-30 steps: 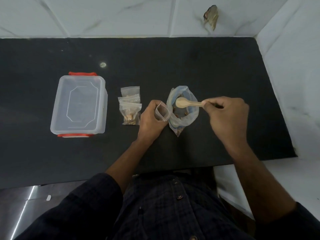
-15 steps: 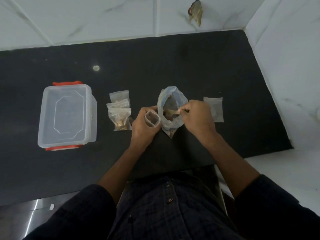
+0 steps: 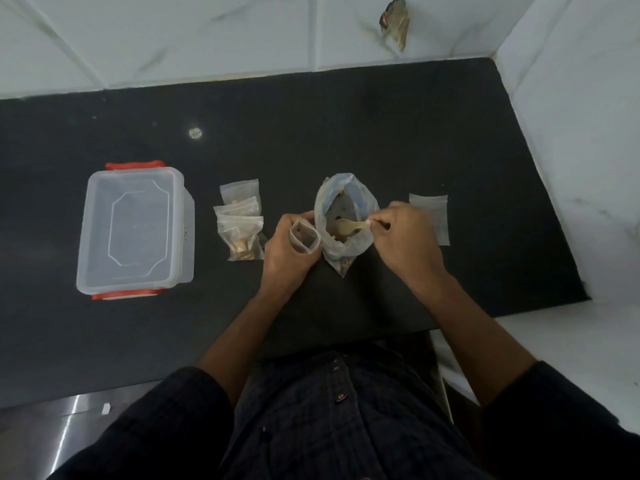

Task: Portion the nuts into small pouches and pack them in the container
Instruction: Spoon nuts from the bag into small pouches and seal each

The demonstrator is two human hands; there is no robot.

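Observation:
A large clear bag of nuts [image 3: 346, 216] stands open on the black counter [image 3: 311, 133]. My right hand [image 3: 405, 247] grips a small wooden spoon [image 3: 349, 226] whose bowl is inside the bag's mouth. Just left of the bag, my left hand [image 3: 287, 258] holds a small clear pouch [image 3: 304, 235] with its mouth held open. Three filled small pouches [image 3: 242, 223] lie overlapping further left. A clear plastic container [image 3: 135, 230] with red clips sits at the far left, its lid on.
An empty flat pouch [image 3: 433, 213] lies on the counter right of the bag, partly behind my right hand. White tiled walls close the back and right side. The counter's front edge runs near my body.
The spoon went down into the nut bag and has come up a little toward its mouth. My left hand kept the small pouch open beside the bag. The camera view shifted.

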